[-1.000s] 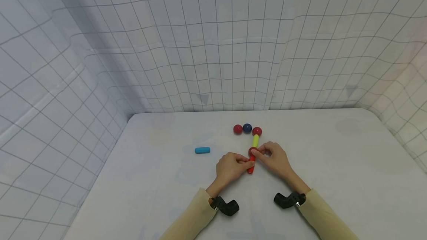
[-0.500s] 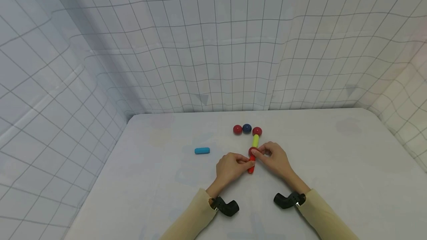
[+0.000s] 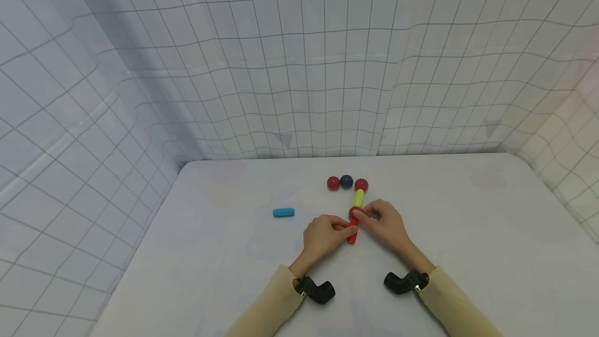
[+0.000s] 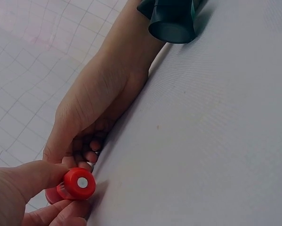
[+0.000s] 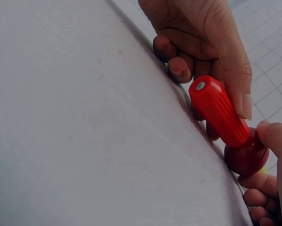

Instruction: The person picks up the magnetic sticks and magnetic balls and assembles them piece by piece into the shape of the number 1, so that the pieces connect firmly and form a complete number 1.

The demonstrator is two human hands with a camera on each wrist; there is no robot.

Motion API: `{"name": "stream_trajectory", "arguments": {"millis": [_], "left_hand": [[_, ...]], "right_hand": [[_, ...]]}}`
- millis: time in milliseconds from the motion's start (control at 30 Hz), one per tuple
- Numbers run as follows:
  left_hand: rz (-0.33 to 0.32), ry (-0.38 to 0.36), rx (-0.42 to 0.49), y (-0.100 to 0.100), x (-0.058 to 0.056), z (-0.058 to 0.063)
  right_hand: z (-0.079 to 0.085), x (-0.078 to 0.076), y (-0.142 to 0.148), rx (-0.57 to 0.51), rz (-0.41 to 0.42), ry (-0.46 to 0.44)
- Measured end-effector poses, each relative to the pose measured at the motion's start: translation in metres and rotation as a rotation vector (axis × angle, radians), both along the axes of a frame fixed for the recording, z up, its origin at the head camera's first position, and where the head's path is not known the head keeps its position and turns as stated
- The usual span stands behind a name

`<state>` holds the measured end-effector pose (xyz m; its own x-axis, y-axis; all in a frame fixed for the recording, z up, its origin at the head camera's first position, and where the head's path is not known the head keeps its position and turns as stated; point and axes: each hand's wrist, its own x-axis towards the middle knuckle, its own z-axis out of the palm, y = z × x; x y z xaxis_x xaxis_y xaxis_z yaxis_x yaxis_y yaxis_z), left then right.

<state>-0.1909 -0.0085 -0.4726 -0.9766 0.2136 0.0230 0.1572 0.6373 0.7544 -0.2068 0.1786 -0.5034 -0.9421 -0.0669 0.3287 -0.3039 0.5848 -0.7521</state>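
My left hand (image 3: 323, 234) pinches a red ribbed magnetic rod (image 5: 218, 110) between thumb and fingers; a round silver spot marks its near end. My right hand (image 3: 386, 222) holds a dark red ball (image 5: 246, 155) at the rod's far end, and rod and ball touch. From the ball a yellow rod (image 3: 359, 198) runs away from me to another dark red ball (image 3: 361, 184). In the left wrist view the red rod's end (image 4: 79, 183) faces the camera, and the ball behind it is mostly hidden.
A navy ball (image 3: 347, 181) and a red ball (image 3: 333, 183) sit in a row left of the yellow rod's far ball. Off to the left lies a blue rod (image 3: 283, 212). White gridded curtains (image 3: 299, 92) surround the white table (image 3: 210, 254).
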Motion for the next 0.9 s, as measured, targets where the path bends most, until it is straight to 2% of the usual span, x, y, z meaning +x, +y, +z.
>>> {"name": "stream_trajectory", "arguments": {"millis": [633, 900], "left_hand": [[0.017, 0.004, 0.029, 0.0009, -0.0018, -0.0007], [0.023, 0.008, 0.012, 0.0019, -0.0022, -0.0022]], "right_hand": [[0.0020, -0.0003, 0.0007, 0.011, -0.007, 0.010], [-0.0004, -0.0014, 0.0020, 0.019, -0.002, 0.019]]}}
